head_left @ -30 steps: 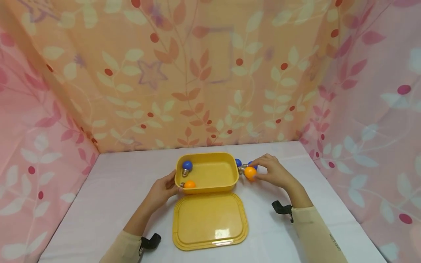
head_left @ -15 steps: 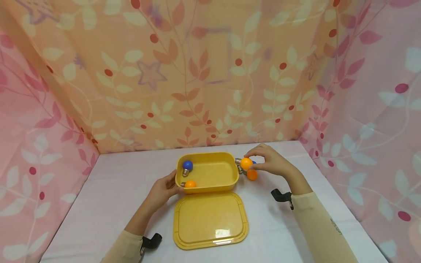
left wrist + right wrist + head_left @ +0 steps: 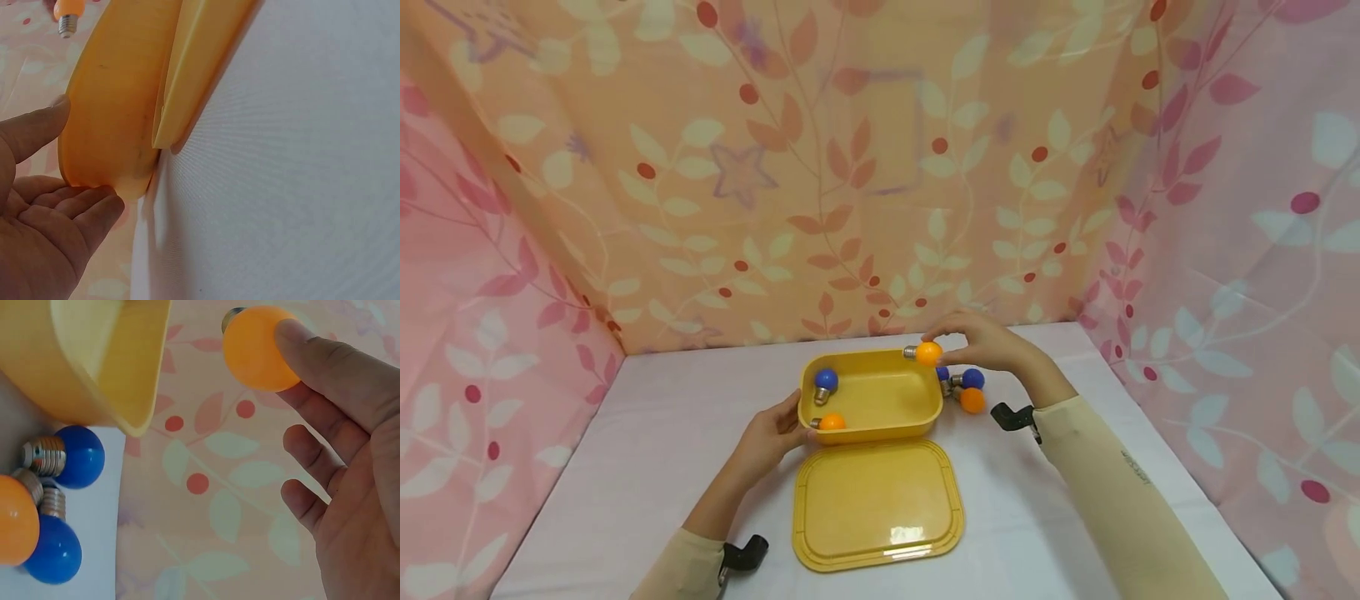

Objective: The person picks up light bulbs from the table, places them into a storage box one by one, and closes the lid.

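In the head view a yellow plastic box (image 3: 880,434) holds a blue light bulb (image 3: 826,381) and an orange light bulb (image 3: 832,422). My left hand (image 3: 770,433) grips the box's near left corner, thumb on the front and fingers along the left side. Over the far right rim, my right hand (image 3: 988,343) pinches another orange light bulb (image 3: 929,353) by its globe, the metal base pointing left. The right wrist view shows the thumb (image 3: 325,359) across that globe, the other fingertips spread below.
Beside the box's right wall lie two blue bulbs (image 3: 81,456) and an orange bulb (image 3: 15,519), bunched together. A yellow lid (image 3: 878,504) lies flat in front of the box on the white cloth (image 3: 647,467). Patterned curtains (image 3: 820,167) enclose the back and sides.
My right hand has picked an orange bulb out of the group on the right, raised it and carried it left over the box's rim. The left hand stays at the box.
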### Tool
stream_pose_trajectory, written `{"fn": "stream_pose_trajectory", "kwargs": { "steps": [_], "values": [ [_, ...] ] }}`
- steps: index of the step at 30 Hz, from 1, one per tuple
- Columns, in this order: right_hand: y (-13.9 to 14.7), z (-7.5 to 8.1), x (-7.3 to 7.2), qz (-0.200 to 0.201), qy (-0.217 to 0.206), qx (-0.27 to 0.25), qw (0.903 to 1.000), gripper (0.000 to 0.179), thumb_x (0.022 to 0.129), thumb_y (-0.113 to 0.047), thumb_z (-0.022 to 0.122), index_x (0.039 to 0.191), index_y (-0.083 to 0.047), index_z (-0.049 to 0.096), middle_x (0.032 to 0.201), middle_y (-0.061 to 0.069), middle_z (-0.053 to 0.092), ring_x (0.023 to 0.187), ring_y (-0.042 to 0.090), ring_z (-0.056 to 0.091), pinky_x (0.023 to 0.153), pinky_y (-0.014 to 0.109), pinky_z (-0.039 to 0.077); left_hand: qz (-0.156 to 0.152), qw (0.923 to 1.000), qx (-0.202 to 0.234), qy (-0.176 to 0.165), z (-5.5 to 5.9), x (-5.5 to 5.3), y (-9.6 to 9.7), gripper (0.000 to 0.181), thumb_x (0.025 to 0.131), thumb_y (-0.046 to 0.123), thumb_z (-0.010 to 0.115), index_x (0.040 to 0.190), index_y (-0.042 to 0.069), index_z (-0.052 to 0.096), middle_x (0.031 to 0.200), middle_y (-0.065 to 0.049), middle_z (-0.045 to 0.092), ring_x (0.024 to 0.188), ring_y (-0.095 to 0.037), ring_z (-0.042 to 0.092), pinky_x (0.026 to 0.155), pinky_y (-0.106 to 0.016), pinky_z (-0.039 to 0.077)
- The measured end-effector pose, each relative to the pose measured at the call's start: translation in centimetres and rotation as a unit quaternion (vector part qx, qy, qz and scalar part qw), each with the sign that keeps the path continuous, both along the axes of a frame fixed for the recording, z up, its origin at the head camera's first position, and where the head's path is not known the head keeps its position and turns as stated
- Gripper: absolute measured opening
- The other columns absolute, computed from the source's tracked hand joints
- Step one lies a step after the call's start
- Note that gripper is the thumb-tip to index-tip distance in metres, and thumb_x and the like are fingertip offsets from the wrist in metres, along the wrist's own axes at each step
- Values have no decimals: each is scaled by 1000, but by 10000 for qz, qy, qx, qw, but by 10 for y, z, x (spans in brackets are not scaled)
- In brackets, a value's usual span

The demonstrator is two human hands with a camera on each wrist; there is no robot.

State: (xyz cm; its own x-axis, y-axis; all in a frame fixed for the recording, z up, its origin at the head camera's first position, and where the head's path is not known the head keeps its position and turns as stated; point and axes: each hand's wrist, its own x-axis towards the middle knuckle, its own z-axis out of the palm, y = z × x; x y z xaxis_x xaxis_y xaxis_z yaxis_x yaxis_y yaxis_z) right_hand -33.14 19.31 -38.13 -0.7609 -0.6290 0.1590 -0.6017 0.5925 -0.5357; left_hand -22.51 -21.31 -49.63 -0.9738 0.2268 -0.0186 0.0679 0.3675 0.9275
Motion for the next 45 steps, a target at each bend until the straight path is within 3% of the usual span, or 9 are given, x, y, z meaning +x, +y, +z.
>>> {"fn": "stream_pose_trajectory", "kwargs": {
  "steps": [10,16,20,25,35,45],
  "values": [
    [-36,2,-24,381,-289,368,9982,34,89,-28,82,121,-35,74,129,-19,65,133,20,47,114,52,43,31,10000,-87,14,-1,-4,0,86,94,25,77,161,5,26,161,-16,39,146,-27,44,113,-37,43],
    [-53,0,-41,636,-113,522,9965,35,91,-20,80,125,-25,74,137,-10,65,143,24,42,124,53,30,65,9998,-182,26,3,-8,3,87,93,25,78,162,6,27,161,-14,39,145,-26,45,113,-37,43],
    [-65,-5,-48,785,17,784,9938,34,92,-20,79,126,-20,74,139,-4,65,136,23,48,119,51,38,55,9998,-150,146,4,-10,3,85,93,23,78,161,7,29,159,-15,43,144,-27,47,112,-38,44],
    [-78,-10,-55,826,150,1148,9898,34,91,-22,79,125,-21,74,132,-7,68,132,23,50,117,47,41,-21,9997,-163,176,1,-9,1,85,93,25,78,162,8,29,159,-15,44,144,-30,47,112,-40,46],
    [-105,-20,-68,918,9,1414,9857,34,90,-23,80,122,-29,75,128,-10,70,123,20,56,112,44,43,2,9998,-73,190,0,-9,-3,84,93,24,78,161,9,31,158,-14,45,144,-28,47,112,-38,45],
    [-125,-33,-69,1175,-321,1382,9829,35,89,-16,80,123,-22,76,127,-6,70,127,25,58,115,42,44,25,10000,37,33,1,-4,-3,86,93,23,78,162,8,29,159,-14,43,144,-27,47,110,-33,47]
  ]
}}
